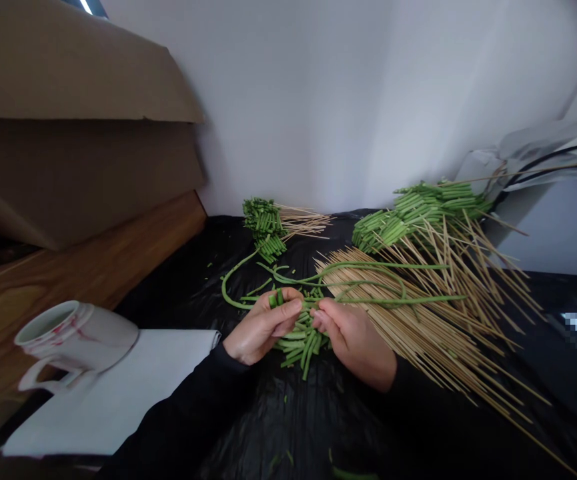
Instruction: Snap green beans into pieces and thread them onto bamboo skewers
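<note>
My left hand (pixel 263 325) is closed, pinching short cut pieces of green bean (pixel 276 298) between thumb and fingers. My right hand (pixel 353 337) is closed just beside it, its fingertips gripping a long green bean stalk (pixel 393 301) that runs off to the right over the skewers. Under both hands lies a small pile of cut bean pieces (pixel 302 345) on black plastic sheeting (pixel 288 413). More long bean stalks (pixel 248 273) curl across the sheet behind my hands.
A large fan of bamboo skewers (pixel 448 320) spreads to the right. Skewered bean bundles (pixel 267 227) and a bigger heap (pixel 418 210) lie at the back. A white mug (pixel 75 337) and white sheet (pixel 133 387) sit left, cardboard boxes (pixel 68 120) above a wooden ledge.
</note>
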A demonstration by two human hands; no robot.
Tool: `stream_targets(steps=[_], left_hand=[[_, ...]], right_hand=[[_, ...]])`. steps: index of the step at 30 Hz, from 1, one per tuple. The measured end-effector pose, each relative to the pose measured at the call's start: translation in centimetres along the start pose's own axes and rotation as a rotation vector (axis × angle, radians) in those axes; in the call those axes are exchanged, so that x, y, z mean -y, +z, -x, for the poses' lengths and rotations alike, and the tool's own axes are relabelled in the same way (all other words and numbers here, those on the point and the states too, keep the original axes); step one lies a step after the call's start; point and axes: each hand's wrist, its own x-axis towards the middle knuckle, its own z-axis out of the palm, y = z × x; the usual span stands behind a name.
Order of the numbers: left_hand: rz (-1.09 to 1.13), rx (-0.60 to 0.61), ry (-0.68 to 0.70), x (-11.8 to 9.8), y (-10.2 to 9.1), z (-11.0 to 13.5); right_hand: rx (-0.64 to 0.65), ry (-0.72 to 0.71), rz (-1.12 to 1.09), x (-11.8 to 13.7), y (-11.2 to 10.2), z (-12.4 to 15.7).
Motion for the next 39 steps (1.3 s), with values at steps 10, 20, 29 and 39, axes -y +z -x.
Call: stream_targets(steps=[10,20,29,39], left_hand=[[-0.436,-0.01,0.085,0.1,0.1,-0.2],[-0.373,-0.121,-0.021,0.5,-0.8,-0.9],[-0.331,-0.061,-0.155,0.9,-1.6,-1.1],[-0.637,-0.076,0.055,0.7,-1.1,-0.9]], right_hand=[[-0.178,-0.022,-0.082,-0.3,-0.9,-0.6],[-0.289,-0.239,0.529,-1.0,-2.0,-0.8],[-0.156,-0.446,0.731,-0.9,-1.6,-0.6],[-0.158,-0.495,0.803,-0.7,-1.7,-0.8]])
